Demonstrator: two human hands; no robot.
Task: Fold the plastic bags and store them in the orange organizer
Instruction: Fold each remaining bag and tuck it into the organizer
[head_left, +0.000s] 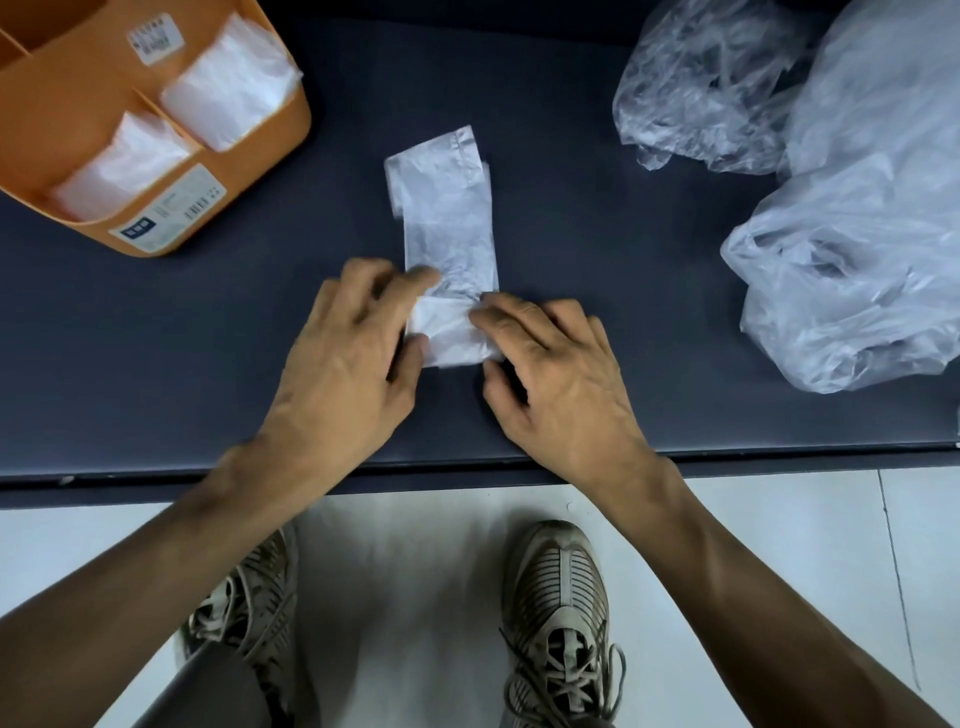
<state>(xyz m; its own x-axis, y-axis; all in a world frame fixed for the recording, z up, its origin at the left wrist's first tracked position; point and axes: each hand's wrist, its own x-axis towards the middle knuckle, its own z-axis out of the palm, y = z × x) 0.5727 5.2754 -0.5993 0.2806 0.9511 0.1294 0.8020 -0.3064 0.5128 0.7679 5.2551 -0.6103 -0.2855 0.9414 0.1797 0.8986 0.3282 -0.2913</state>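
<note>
On the dark grey flat bench, mid-surface: a narrow folded strip of white translucent plastic bag, running away from the near edge, its near end turned over into a small flap. Bare room on the bench around the strip on both sides; near edge just behind the wrists. Left hand at the flap's left end, thumb and fingers pinching it. Right hand at the flap's right end, fingertips on it, thumb below, pinching likewise. Far left: orange plastic divided organizer, folded bags standing in two compartments. Far right: heap of loose crumpled clear plastic bags, well apart from the hands.
</note>
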